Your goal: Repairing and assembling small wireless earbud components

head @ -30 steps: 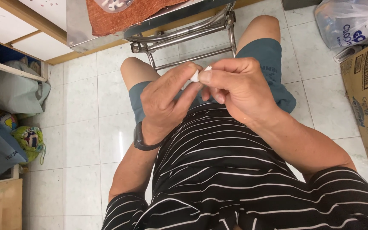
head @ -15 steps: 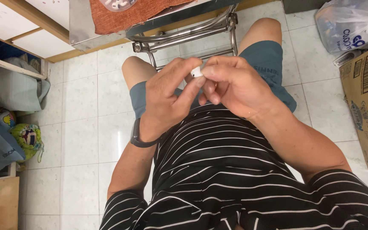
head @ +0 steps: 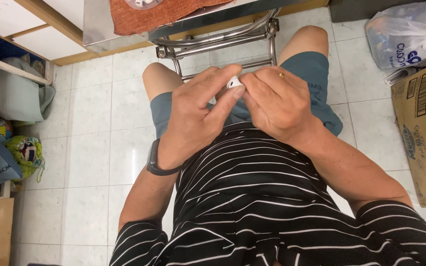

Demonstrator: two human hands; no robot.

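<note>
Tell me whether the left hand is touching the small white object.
Touching. The head view shows the left hand with its thumb and fingertips pressed against the small white object, which the right hand also pinches.

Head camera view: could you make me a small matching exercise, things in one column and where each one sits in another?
Things:
1. small white object
2. dark band
3. cardboard box
4. orange cloth

Places:
A. on the steel table top
B. on the floor at the picture's right edge
C. pinched between the fingers of both hands
D. around the left wrist

Pairs: 1-C, 2-D, 3-B, 4-A
</note>
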